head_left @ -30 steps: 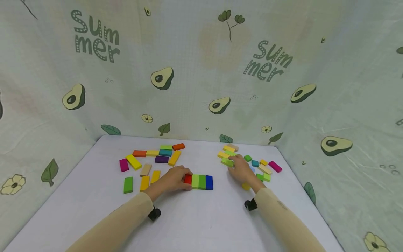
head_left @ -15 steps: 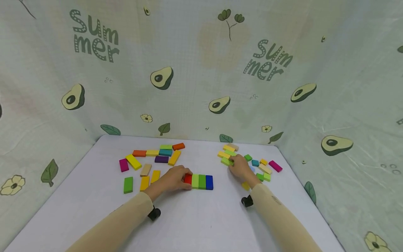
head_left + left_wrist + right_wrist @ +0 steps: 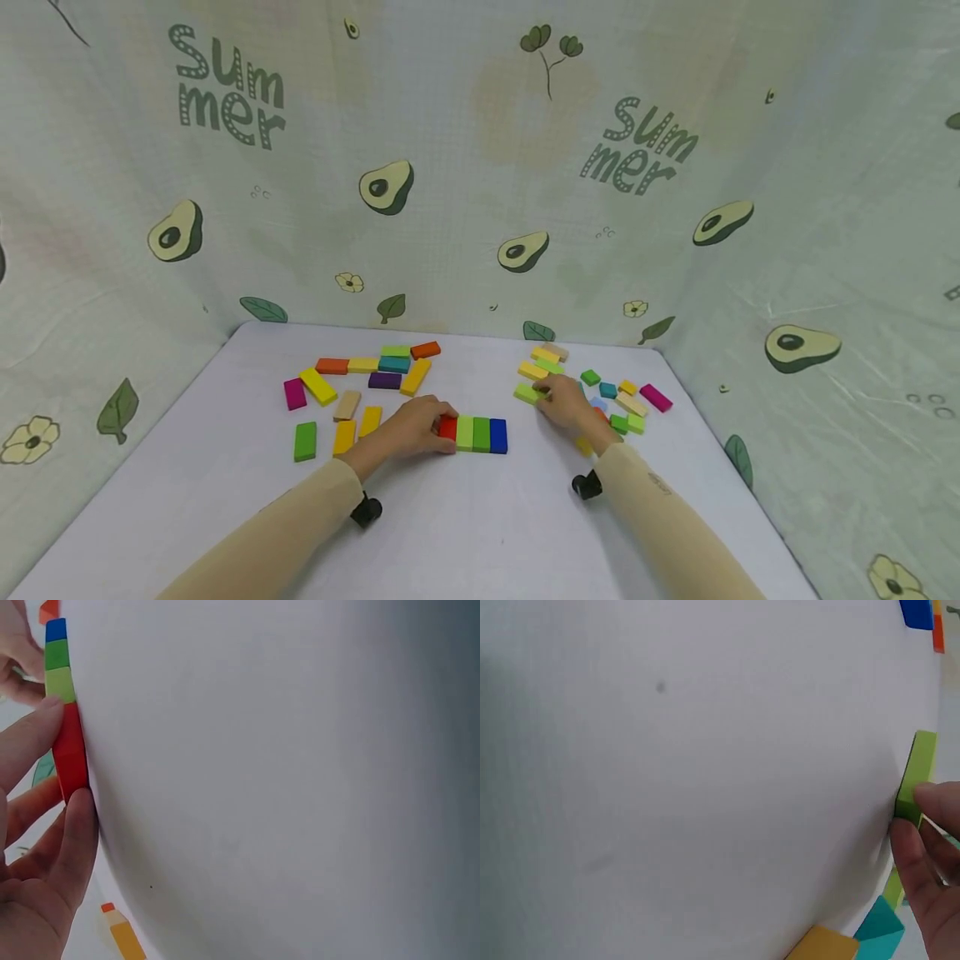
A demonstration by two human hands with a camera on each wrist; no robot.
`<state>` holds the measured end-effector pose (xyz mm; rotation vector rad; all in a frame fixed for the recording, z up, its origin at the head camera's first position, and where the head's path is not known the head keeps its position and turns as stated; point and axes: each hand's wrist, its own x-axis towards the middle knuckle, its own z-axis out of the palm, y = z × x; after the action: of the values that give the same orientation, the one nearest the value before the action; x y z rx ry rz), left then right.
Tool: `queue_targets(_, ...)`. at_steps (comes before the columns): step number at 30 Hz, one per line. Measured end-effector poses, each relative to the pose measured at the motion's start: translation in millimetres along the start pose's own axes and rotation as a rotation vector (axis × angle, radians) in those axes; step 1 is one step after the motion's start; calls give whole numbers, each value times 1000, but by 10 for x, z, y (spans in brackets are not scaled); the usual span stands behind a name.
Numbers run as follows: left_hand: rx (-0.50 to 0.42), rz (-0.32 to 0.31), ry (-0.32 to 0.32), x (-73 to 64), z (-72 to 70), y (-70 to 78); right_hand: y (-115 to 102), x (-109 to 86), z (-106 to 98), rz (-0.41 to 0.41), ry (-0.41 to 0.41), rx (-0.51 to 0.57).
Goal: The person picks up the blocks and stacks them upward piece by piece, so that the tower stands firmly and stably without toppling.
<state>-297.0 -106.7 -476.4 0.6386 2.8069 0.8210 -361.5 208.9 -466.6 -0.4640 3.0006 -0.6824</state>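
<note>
My left hand (image 3: 416,427) grips a red block (image 3: 447,427) between thumb and fingers, at the left end of a short row on the table. Beside the red block lie a light green block (image 3: 465,434), a green block (image 3: 482,434) and a blue block (image 3: 498,436), side by side. In the left wrist view, fingertips touch both ends of the red block (image 3: 70,750). To the right of the row, my right hand (image 3: 566,406) pinches another light green block (image 3: 527,392) by its near end; the right wrist view shows this block (image 3: 916,765) low over the white surface.
Several coloured blocks, among them a purple block (image 3: 385,381) and a green block (image 3: 305,442), are spread at the left. More lie around my right hand, including a magenta block (image 3: 656,397) and a teal block (image 3: 607,389). A printed cloth (image 3: 450,125) rises behind the table.
My right hand has drawn the light green block a little to the left and nearer, away from the blocks behind it. The left hand and the row have stayed in place.
</note>
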Motion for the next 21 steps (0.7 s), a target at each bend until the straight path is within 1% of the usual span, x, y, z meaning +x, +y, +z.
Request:
queue_targets(3,-4,1,4,-7,4,1,-75,-1,11,-36,-20,22)
queue_targets(8,-20,0,6,-1,11,-3,-173,54,39,-84,-69,72)
queue_targets(12,-27,7,7,11,19,-19,-238,101,77,-84,-115,112)
queue_targets(14,-26,10,7,15,19,-21,-270,125,96,-98,-136,131)
queue_targets(18,-31,2,11,10,13,-23,-362,165,129,-133,-169,149)
queue_targets(21,-38,-13,16,-2,20,-27,-441,182,154,-142,-192,155)
